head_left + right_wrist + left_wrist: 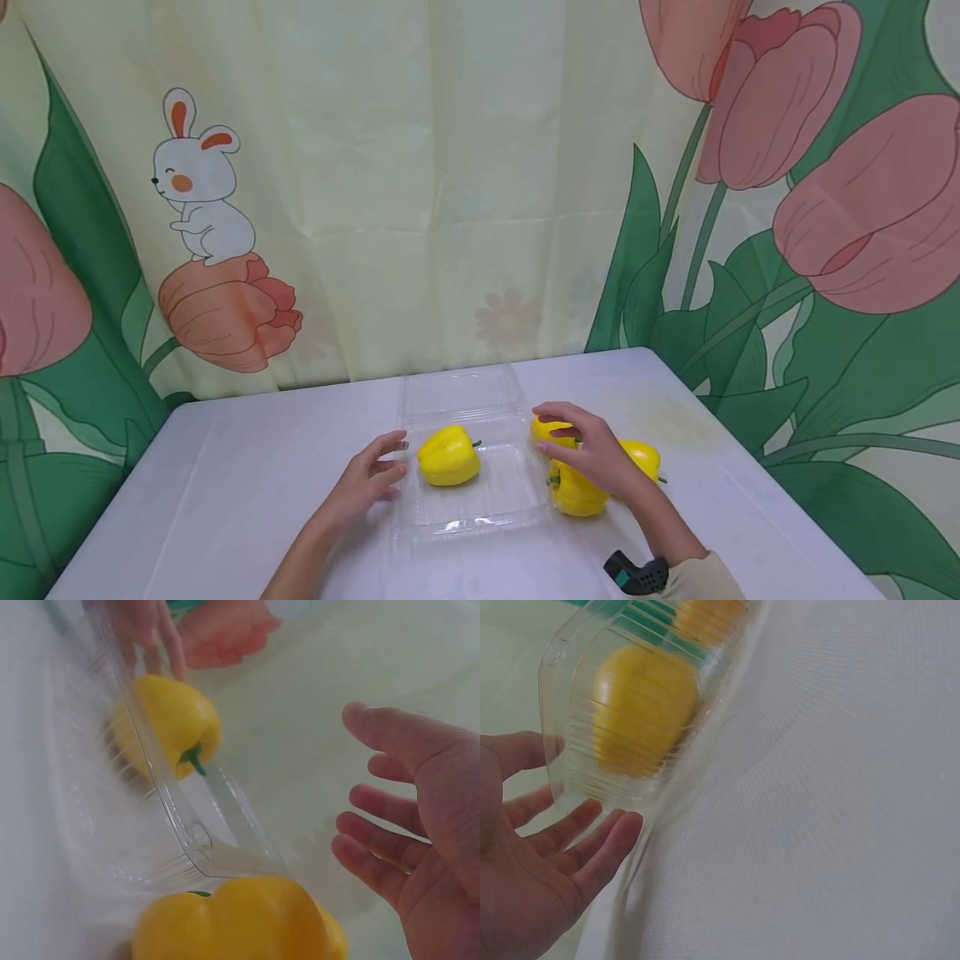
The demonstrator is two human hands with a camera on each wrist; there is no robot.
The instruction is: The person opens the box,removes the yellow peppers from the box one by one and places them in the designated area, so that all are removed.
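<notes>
A clear plastic clamshell container [513, 487] lies on the table with its lid folded back towards the curtain. One yellow bell pepper [450, 457] sits in its left half, green stem pointing right. My left hand [366, 477] is at the container's left wall, fingers spread and fingertips right at the rim in the left wrist view. Over the group of yellow bell peppers [579, 495] to the right of the container hovers my right hand [596, 450]. Its fingers are loosely bent with nothing between them in the right wrist view, and it partly hides the peppers behind.
The white-covered table [247, 483] reaches back to a curtain [375, 208] printed with tulips and a rabbit. The opened lid [459, 392] takes up the table's back middle. A black band [637, 575] is on the right wrist.
</notes>
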